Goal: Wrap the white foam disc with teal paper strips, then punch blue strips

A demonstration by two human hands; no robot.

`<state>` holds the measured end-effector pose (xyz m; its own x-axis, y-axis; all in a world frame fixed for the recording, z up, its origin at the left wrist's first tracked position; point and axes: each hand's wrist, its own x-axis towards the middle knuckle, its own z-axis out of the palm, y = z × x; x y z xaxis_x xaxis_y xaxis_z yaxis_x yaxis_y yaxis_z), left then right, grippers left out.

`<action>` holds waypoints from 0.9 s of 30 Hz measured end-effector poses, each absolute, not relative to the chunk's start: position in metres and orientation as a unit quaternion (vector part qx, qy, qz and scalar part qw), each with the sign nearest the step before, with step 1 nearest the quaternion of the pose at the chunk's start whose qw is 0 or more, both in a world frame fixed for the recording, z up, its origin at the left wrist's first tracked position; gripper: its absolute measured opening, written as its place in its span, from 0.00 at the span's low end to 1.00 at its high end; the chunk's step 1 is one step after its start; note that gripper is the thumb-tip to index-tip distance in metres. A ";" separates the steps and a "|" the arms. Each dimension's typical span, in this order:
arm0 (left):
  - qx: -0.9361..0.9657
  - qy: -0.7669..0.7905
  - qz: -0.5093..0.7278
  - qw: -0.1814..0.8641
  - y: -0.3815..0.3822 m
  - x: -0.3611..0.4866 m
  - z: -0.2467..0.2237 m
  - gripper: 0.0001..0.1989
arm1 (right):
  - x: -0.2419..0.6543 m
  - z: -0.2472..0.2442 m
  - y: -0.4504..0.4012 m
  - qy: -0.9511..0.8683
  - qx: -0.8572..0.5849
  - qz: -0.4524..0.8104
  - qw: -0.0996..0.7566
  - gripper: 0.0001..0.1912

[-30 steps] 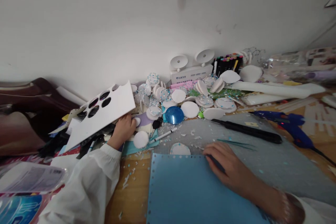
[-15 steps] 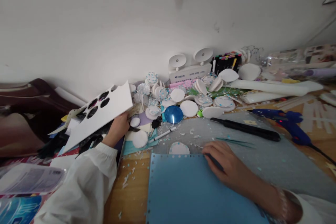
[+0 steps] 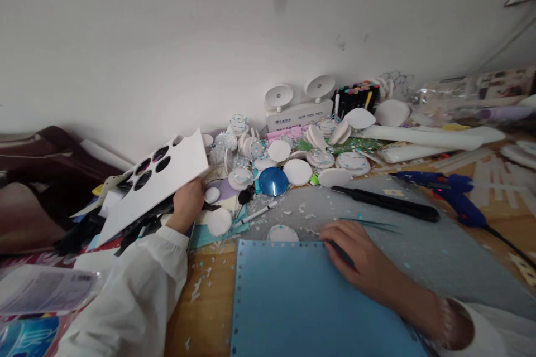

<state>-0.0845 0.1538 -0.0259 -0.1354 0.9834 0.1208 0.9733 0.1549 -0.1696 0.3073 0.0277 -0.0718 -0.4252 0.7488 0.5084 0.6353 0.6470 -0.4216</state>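
My left hand (image 3: 188,202) is closed at the right end of a white foam board (image 3: 178,174) with round holes cut in it. The board leans at a slant, and some of those fingertips are hidden behind it. My right hand (image 3: 355,256) rests on the upper edge of a blue punched plastic sheet (image 3: 285,295). Its fingers are wrapped round a slim dark-handled tool (image 3: 341,252), whose kind I cannot make out. A white foam disc (image 3: 283,233) lies just beyond the sheet's top edge, partly covered by it.
White discs (image 3: 297,172) with blue bits pile up along the wall, near a blue round dish (image 3: 273,182). Tweezers (image 3: 371,225), a long black tool (image 3: 389,203) and a blue glue gun (image 3: 454,192) lie right. A white pen (image 3: 255,215) and foam scraps lie nearer the middle.
The view has shifted slightly, so everything sits a little further left. Both hands keep nearly the same places and holds.
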 end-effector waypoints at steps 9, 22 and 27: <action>-0.685 -0.723 0.015 0.091 0.149 -0.072 -0.018 0.14 | 0.315 -0.031 0.087 -0.848 -0.464 -0.112 0.232 0.10; -0.650 -0.615 -0.289 -0.341 -0.002 -0.006 0.000 0.21 | 0.281 -0.031 0.149 -0.824 -0.543 -0.046 0.156 0.11; -0.644 -0.583 -0.289 -0.402 -0.043 0.015 -0.008 0.08 | 0.286 -0.019 0.150 -0.809 -0.523 0.071 0.258 0.10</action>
<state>0.0145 -0.0430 -0.0080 0.1534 0.9836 -0.0953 0.5181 0.0021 0.8553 0.2856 0.1505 -0.0185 -0.3196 0.8831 0.3436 0.8094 0.4429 -0.3855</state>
